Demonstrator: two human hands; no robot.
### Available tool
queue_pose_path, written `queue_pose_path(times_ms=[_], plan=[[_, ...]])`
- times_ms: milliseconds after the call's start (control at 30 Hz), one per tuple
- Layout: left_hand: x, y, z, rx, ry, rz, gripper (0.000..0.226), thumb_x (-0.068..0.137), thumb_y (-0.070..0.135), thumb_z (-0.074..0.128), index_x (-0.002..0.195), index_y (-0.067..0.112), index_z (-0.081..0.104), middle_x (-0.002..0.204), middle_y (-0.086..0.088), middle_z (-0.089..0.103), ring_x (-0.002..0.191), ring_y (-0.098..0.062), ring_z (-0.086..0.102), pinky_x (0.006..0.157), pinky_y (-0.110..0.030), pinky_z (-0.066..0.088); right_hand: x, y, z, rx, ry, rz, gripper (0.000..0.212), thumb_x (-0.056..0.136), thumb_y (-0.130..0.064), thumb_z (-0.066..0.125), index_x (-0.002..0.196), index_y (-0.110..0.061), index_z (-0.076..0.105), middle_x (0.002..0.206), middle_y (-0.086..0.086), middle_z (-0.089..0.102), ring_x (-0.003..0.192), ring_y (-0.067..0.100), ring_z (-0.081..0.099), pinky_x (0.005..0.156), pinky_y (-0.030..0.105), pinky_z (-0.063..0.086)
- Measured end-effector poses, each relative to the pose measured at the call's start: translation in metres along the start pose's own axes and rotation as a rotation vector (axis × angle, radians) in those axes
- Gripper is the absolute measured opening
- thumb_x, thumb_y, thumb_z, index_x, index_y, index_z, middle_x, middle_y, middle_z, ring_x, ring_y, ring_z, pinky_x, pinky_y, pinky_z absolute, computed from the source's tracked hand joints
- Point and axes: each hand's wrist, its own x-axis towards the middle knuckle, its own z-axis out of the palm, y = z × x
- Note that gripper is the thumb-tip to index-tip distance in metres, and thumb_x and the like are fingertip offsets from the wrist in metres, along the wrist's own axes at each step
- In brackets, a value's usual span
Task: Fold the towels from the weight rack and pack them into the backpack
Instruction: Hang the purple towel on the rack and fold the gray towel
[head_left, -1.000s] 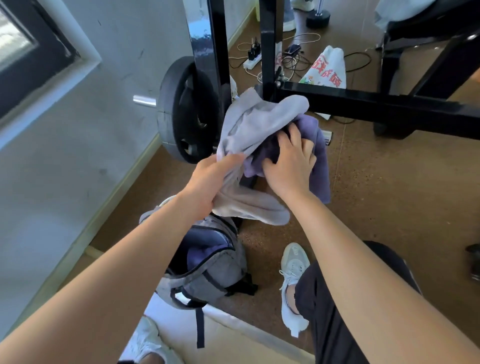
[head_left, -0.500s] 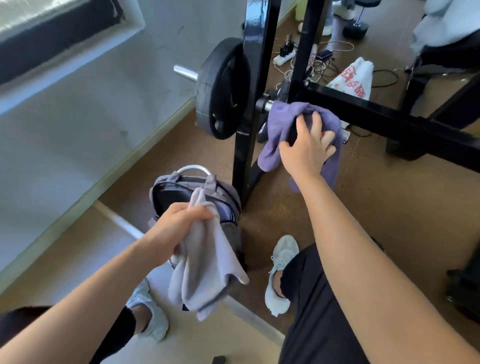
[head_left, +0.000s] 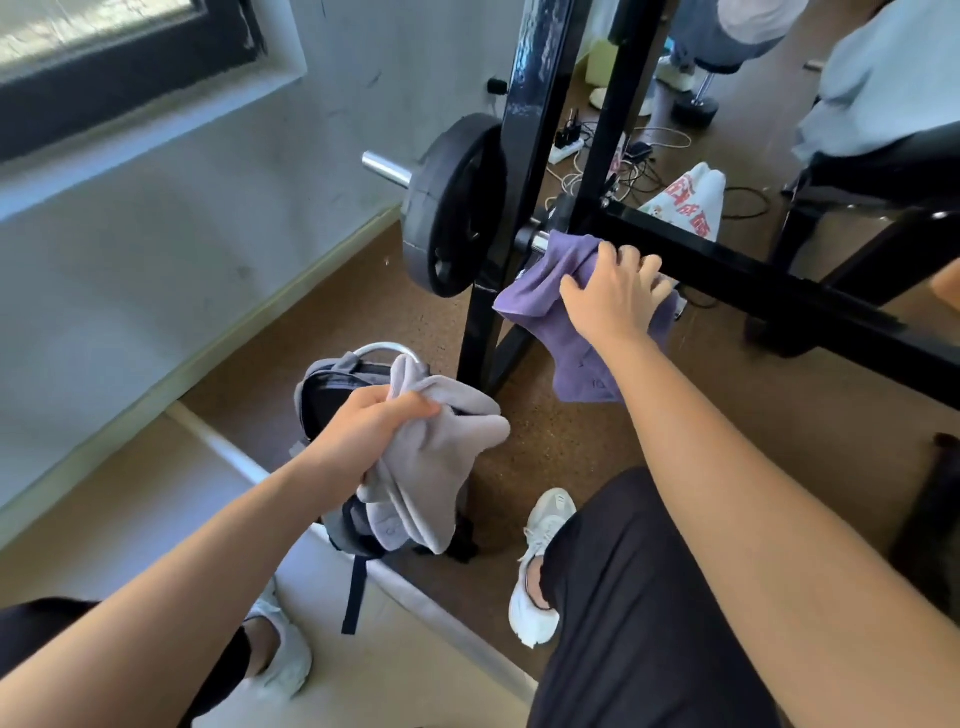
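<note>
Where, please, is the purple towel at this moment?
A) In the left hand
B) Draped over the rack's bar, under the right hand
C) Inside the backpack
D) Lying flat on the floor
B: the purple towel hangs over the rack bar with the right hand on it, while the left hand holds the grey towel.
</note>
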Motion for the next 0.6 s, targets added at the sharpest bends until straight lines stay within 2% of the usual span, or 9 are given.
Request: queue_pose_path(times_ms=[67,133,200,267,300,367,467,533,600], plan=[[-0.001,0.000,0.000,0.039,-0.023,0.029,0.039,0.090,0.033,0.074,0.102,-0.004,0.071,0.102,-0.026,0.074,0.089,-0.032,0.074,0.090,-0.048,0.056,-0.028,0.001,-0.004,0.095,0.069,-0.043,0.055,0.087,-0.042,0.063,0.135,-0.020,0.050,0.144,0.007,0.048,0.131,0.036,0.039,0.105,0.053,0.030],[-0.005,-0.001,-0.002,0.082,-0.067,0.049,0.030,0.095,0.026,0.070,0.101,-0.003,0.070,0.097,-0.023,0.075,0.083,-0.026,0.072,0.083,-0.042,0.056,-0.060,-0.005,-0.013,0.345,0.077,-0.141,0.048,0.082,-0.030,0.065,0.128,-0.019,0.057,0.134,0.005,0.057,0.122,0.031,0.050,0.098,0.050,0.043],[-0.010,-0.004,-0.005,0.140,-0.117,0.071,0.029,0.088,0.022,0.074,0.098,-0.005,0.068,0.085,-0.016,0.073,0.078,-0.024,0.070,0.076,-0.038,0.055,-0.101,-0.015,-0.028,0.688,-0.123,-0.306,0.048,0.080,-0.017,0.067,0.128,-0.016,0.062,0.129,0.001,0.062,0.116,0.014,0.055,0.098,0.037,0.049],[-0.019,-0.007,-0.012,0.242,-0.168,0.111,0.024,0.077,0.020,0.070,0.083,-0.003,0.065,0.072,-0.008,0.066,0.069,-0.019,0.064,0.067,-0.032,0.050,-0.147,-0.026,-0.045,0.858,-0.437,-0.461,0.062,0.080,-0.002,0.068,0.139,-0.016,0.057,0.138,-0.005,0.056,0.121,-0.007,0.044,0.102,0.009,0.038],[-0.025,-0.009,-0.014,0.288,-0.192,0.128,0.015,0.073,0.018,0.067,0.073,0.003,0.063,0.066,-0.003,0.061,0.064,-0.016,0.059,0.061,-0.028,0.047,-0.168,-0.031,-0.050,0.871,-0.553,-0.517,0.069,0.080,0.002,0.067,0.144,-0.018,0.053,0.142,-0.006,0.052,0.124,-0.009,0.040,0.102,0.002,0.032],[-0.037,-0.015,-0.018,0.355,-0.231,0.157,0.016,0.073,0.010,0.066,0.062,0.008,0.054,0.061,-0.001,0.049,0.059,-0.014,0.046,0.056,-0.024,0.038,-0.201,-0.039,-0.052,0.837,-0.699,-0.539,0.075,0.082,-0.002,0.066,0.149,-0.028,0.045,0.149,-0.007,0.046,0.135,-0.002,0.038,0.112,0.014,0.031],[-0.054,-0.027,-0.027,0.420,-0.265,0.173,0.026,0.076,-0.003,0.064,0.059,0.007,0.047,0.058,0.000,0.039,0.057,-0.013,0.035,0.053,-0.022,0.030,-0.228,-0.047,-0.054,0.806,-0.739,-0.572,0.076,0.079,-0.012,0.065,0.147,-0.038,0.043,0.143,-0.014,0.048,0.138,0.009,0.042,0.118,0.039,0.037],[-0.065,-0.039,-0.034,0.450,-0.318,0.179,0.026,0.073,-0.001,0.063,0.057,0.011,0.046,0.058,0.001,0.039,0.057,-0.013,0.035,0.053,-0.024,0.030,-0.238,-0.050,-0.056,0.802,-0.767,-0.621,0.072,0.075,-0.016,0.066,0.140,-0.039,0.047,0.130,-0.023,0.050,0.133,0.011,0.045,0.114,0.040,0.039],[-0.076,-0.049,-0.038,0.510,-0.393,0.191,0.027,0.073,0.005,0.065,0.057,0.018,0.047,0.061,0.001,0.042,0.060,-0.013,0.037,0.055,-0.028,0.032,-0.247,-0.055,-0.058,0.830,-0.852,-0.637,0.060,0.073,-0.015,0.068,0.129,-0.033,0.056,0.121,-0.017,0.057,0.123,0.011,0.051,0.105,0.032,0.044]])
